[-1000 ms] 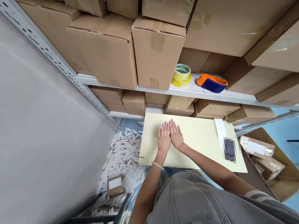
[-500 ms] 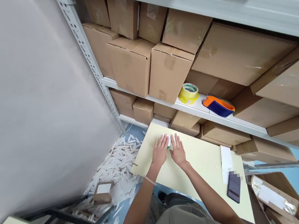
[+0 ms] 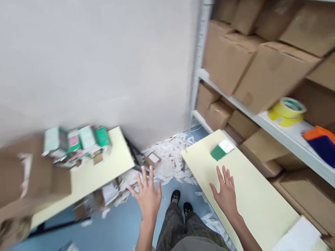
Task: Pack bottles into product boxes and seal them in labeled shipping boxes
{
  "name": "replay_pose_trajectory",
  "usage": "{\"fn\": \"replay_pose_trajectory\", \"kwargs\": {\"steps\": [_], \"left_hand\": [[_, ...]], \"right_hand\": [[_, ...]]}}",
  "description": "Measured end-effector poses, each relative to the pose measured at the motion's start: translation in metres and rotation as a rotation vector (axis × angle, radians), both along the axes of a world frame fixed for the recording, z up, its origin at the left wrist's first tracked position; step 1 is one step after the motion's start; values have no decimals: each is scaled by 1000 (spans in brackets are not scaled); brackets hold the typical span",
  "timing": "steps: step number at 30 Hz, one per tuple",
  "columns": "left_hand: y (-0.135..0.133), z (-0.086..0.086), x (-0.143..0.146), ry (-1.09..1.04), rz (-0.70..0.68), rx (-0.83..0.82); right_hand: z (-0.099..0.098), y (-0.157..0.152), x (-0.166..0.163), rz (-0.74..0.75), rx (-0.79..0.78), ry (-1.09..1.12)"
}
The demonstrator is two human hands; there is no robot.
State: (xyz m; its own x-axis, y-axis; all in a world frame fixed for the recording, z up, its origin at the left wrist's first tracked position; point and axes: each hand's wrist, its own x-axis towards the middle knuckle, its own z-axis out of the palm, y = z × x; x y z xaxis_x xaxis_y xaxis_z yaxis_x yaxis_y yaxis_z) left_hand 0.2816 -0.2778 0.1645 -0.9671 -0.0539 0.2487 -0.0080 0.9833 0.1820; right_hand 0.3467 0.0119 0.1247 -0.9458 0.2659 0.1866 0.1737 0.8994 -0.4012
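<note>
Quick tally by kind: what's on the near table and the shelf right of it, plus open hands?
Green and white box on the near table: 1
White paper at the table's near end: 1
Yellow tape roll on the shelf: 1
Orange and blue tape dispenser on the shelf: 1
Open empty hands, left hand and right hand: 2
Total: 6

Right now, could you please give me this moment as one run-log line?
left hand: open, in air | right hand: open, over table | green-white box: on table, untouched
</note>
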Motion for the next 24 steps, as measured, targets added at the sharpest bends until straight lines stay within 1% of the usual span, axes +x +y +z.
{"fn": "replay_pose_trajectory", "kwargs": {"steps": [3,5,7,10,13,15,17,21,22,24], "left_hand": [[-65,15,53,16,324,-28],[-102,23,86,37,511,-37],[-133,27,115,62,669,-32],[-171,26,151,86,855,-4],[-211,19,181,78,961,25],[-245,14,203,71,999,37],[-285,12,229,75,1041,40],[-371,13,286,100,1126,35],[-390,13,300,103,1143,38],[-423,12,326,93,1170,52]], "right_hand": [[5,-34,-24,182,-9,13],[11,-62,-44,307,-1,35],[19,-96,-61,424,12,61],[32,-156,-76,578,34,88],[40,-226,-74,700,46,101],[41,-277,-65,749,34,112],[40,-329,-51,770,8,127],[38,-433,-17,764,-71,142],[40,-457,-8,790,-83,142],[46,-502,10,890,-88,144]]}}
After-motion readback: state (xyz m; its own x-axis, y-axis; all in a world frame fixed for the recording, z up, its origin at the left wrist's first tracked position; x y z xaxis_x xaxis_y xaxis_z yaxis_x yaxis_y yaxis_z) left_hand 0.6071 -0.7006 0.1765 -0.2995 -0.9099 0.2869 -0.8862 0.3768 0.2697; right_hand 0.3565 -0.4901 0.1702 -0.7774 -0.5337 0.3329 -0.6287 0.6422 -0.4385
